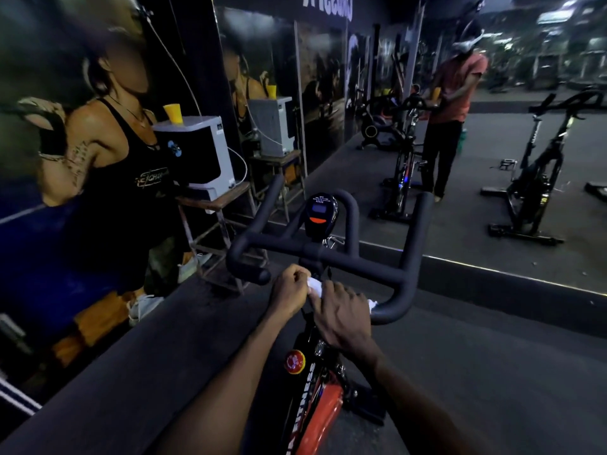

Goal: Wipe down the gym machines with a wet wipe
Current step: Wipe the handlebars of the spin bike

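Observation:
A spin bike stands in front of me, its black handlebar (328, 254) looping around a small console (320, 211). The red and black frame (315, 399) runs down below. Both of my hands hold a white wet wipe (316, 285) just below the middle of the handlebar. My left hand (290, 290) pinches its left end with curled fingers. My right hand (341, 313) covers the rest of the wipe, and a bit of white shows past it at the near right bar end (387, 311).
A mirror wall (492, 142) ahead reflects me, this bike and other bikes. To the left, a white machine (200, 152) with a yellow cup sits on a metal stand against a poster wall. Dark floor lies all around the bike.

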A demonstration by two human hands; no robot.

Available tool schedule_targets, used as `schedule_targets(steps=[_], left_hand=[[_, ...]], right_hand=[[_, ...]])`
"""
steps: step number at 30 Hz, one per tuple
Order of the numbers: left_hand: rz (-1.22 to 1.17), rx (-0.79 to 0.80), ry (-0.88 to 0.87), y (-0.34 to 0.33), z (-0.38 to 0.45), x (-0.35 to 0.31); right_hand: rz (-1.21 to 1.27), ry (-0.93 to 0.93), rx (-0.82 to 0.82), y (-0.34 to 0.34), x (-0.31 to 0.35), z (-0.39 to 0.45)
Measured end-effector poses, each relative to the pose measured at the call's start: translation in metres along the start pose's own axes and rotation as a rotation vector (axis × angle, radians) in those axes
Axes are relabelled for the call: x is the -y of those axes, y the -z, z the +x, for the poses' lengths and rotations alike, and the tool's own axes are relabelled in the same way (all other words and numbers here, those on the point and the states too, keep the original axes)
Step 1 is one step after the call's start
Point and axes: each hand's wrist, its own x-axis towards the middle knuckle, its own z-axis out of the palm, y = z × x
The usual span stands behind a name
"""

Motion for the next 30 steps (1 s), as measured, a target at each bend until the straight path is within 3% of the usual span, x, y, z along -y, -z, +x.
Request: schedule_targets(steps=[4, 10, 13, 18, 24, 28, 30], left_hand=[[0.004, 0.107, -0.047, -0.015, 0.006, -0.008], [0.102, 0.189, -0.067, -0.026, 0.005, -0.021], [0.166, 0.199, -0.096, -0.030, 0.006, -0.021], [0.217, 0.210, -0.136, -0.031, 0.002, -0.025], [0.276, 0.245, -0.134, -0.033, 0.003, -0.028], [0.335, 0.265, -0.150, -0.034, 0.006, -0.035], [0.359, 0.273, -0.160, -0.035, 0.007, -0.038]], right_hand=[[-0.137, 0.201, 0.022, 0.009, -0.063, -0.015], [-0.090, 0.037, -0.031, 0.005, -0.038, -0.011], [0.009, 0.119, -0.077, 0.014, -0.063, -0.026], [-0.083, 0.114, -0.043, 0.011, -0.075, -0.013], [0.154, 0.178, 0.033, 0.019, -0.107, -0.018], [0.321, 0.108, -0.085, 0.012, -0.108, -0.020], [0.369, 0.094, -0.227, 0.010, -0.102, -0.037]])
